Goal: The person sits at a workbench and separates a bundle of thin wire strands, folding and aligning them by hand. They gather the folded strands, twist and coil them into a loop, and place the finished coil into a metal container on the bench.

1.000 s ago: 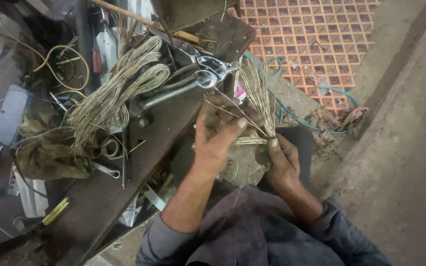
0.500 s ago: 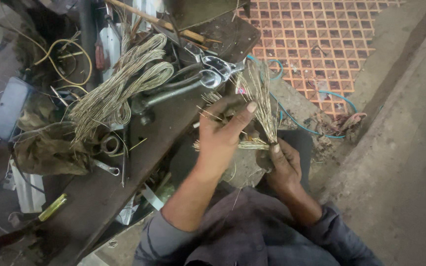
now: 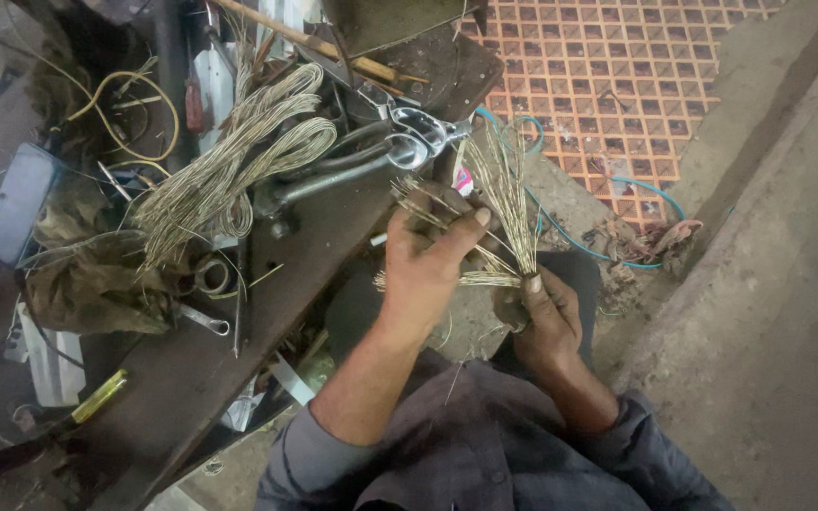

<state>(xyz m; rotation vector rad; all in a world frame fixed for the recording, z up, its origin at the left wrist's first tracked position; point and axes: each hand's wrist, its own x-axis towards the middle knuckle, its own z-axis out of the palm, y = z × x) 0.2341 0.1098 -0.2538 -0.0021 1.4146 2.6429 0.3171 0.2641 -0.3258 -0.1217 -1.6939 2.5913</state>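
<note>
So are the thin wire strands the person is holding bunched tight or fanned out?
Fanned out. The right hand pinches the wire strands together at their base, and above it they spread apart; the left hand pulls some sideways.

Grey long sleeves, pushed-up left cuff, bare hands

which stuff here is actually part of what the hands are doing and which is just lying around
In use:
left hand
right hand
bundle of thin wire strands

Lying about:
coiled wire hank
metal pliers
yellow-handled screwdriver
blue cable
phone
</note>
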